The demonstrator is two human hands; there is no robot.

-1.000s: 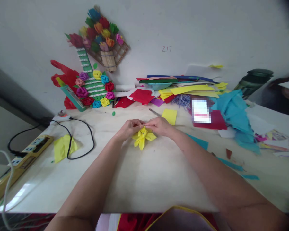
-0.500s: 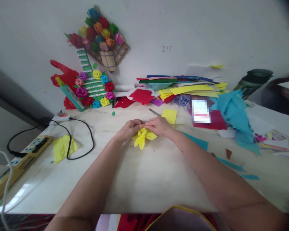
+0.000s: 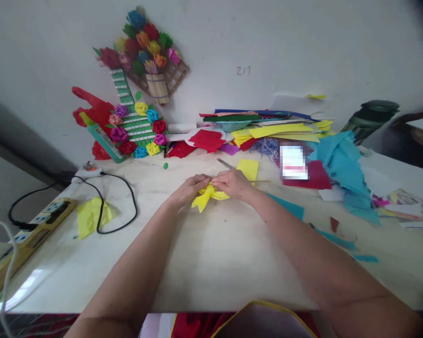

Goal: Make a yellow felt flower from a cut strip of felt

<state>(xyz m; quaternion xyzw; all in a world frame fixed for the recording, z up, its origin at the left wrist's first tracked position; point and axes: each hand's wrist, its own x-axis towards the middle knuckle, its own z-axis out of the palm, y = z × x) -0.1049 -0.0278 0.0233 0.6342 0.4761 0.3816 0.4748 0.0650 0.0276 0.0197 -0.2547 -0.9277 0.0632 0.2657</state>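
Observation:
A yellow paper flower (image 3: 207,193) with pointed petals is held between both hands above the middle of the table. My left hand (image 3: 191,190) has its fingers closed on the flower's left and upper side. My right hand (image 3: 232,183) pinches at the flower's top right, its fingertips close to the left ones. From behind my right hand a thin stick (image 3: 262,181) pokes out to the right; whether it joins the flower is hidden. Just beyond that hand lie a flat yellow paper piece (image 3: 248,167) and scissors (image 3: 225,163), their handles out of sight.
Stacked coloured paper (image 3: 278,131) lies along the wall, with blue crepe paper (image 3: 341,159) to its right. A phone (image 3: 294,162) rests on dark red paper. At left are a black cable (image 3: 136,197), yellow crumpled paper (image 3: 88,218) and a power strip (image 3: 44,220). A flower-decorated paper guitar (image 3: 136,119) leans behind.
The yellow flower has turned between my fingers, so its lower petals now point more to the left. Both hands stay almost in place, still closed at it.

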